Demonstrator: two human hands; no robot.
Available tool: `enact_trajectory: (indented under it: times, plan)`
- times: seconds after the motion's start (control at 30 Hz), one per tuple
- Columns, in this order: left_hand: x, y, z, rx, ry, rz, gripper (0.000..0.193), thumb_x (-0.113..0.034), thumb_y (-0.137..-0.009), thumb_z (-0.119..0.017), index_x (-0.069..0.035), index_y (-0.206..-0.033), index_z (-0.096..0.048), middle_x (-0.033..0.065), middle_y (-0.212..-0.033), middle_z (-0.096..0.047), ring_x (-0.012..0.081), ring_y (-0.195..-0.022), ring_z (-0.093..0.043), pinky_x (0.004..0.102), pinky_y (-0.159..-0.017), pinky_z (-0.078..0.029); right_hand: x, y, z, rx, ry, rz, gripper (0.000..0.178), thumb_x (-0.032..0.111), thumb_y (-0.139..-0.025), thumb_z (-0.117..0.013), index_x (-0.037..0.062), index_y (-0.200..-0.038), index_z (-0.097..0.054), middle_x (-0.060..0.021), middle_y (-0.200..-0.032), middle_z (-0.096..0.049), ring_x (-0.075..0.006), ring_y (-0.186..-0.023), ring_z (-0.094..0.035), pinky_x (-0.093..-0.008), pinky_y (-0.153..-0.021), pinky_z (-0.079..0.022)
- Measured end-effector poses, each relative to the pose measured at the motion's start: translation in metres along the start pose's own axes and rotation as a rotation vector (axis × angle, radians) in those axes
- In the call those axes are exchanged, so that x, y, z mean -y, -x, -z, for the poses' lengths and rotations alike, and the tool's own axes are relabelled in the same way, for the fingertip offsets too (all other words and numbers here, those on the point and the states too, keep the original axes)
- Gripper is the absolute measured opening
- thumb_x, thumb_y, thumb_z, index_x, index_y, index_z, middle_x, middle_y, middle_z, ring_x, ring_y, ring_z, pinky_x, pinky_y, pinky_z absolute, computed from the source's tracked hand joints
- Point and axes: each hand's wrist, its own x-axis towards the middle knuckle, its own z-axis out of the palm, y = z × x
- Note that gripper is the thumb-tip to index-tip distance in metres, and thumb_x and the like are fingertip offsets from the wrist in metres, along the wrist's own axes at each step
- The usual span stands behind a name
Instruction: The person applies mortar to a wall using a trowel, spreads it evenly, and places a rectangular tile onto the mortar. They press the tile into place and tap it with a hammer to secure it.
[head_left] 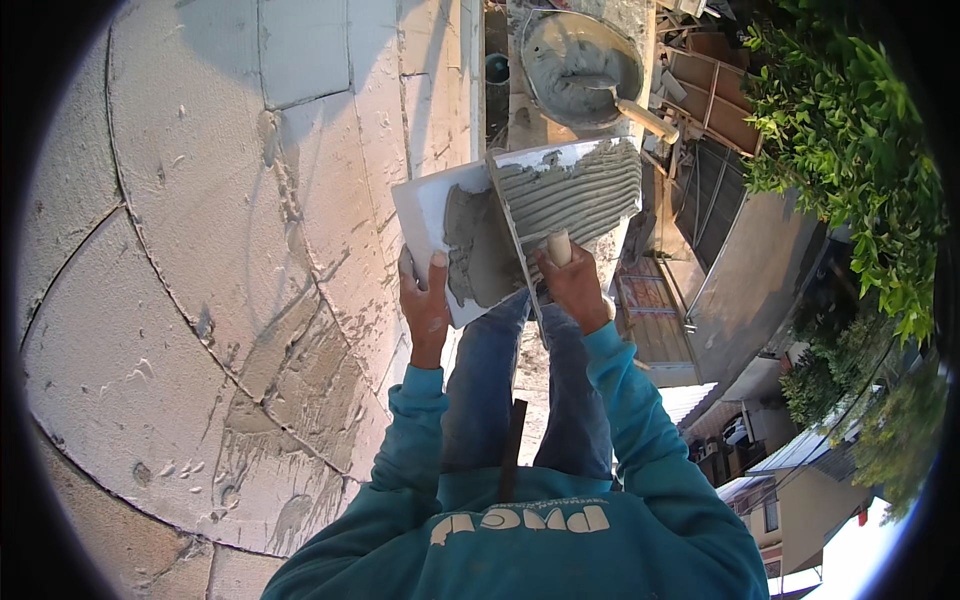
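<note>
My left hand [424, 300] grips the near left edge of a white tile [424, 205], its thumb on the top face. Grey mortar [572, 185] covers much of the tile: combed into ridges on the right part, smoother on the left. My right hand [577, 285] is closed around the pale handle of a notched trowel [507, 220]. The trowel's long blade stands nearly edge-on across the tile, between the smooth and the ridged mortar. Whether all of its edge touches the tile, I cannot tell. The tile is held above my legs.
A bucket [531, 88] of wet grey mortar stands ahead, a wooden-handled trowel [648, 120] lying in it. A pale block wall [200, 240] with mortar smears rises close on my left. Rooftops [745, 270] and leafy branches [850, 140] show below and beyond on the right.
</note>
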Motion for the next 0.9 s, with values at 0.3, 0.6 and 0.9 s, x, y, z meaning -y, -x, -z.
enact_trajectory:
  times: [0.3,0.6,0.9]
  plan:
    - [-0.023,0.018,-0.006,0.073,0.268,0.045,0.06,-0.043,-0.104,-0.052,0.0,-0.146,-0.043,0.0143,-0.135,-0.055,0.0212,-0.119,-0.052,0.0341,-0.103,-0.042,0.038,0.05,-0.021,0.041,-0.021,-0.037,0.031,0.026,-0.09,-0.074,-0.0021,-0.086,-0.063,-0.0051,-0.066,-0.061,-0.0117,-0.052,-0.057,-0.0316,-0.049,-0.046]
    - [-0.027,0.026,-0.008,0.09,0.136,0.095,0.061,-0.045,-0.101,-0.056,-0.005,-0.146,-0.043,0.0161,-0.131,-0.057,0.0223,-0.116,-0.055,0.0353,-0.1,-0.044,0.059,0.077,-0.022,-0.083,-0.009,0.014,0.027,0.021,-0.091,-0.071,-0.0038,-0.088,-0.063,-0.0081,-0.068,-0.061,-0.0139,-0.052,-0.058,-0.0318,-0.045,-0.048]
    - [-0.029,0.016,-0.001,0.165,0.224,0.125,0.06,-0.041,-0.101,-0.06,-0.005,-0.145,-0.043,0.0143,-0.132,-0.055,0.0203,-0.118,-0.053,0.035,-0.102,-0.042,0.028,0.072,-0.012,0.185,-0.293,-0.197,0.025,0.018,-0.091,-0.071,-0.0023,-0.105,-0.067,-0.0099,-0.085,-0.071,-0.0127,-0.075,-0.067,-0.0298,-0.066,-0.053]
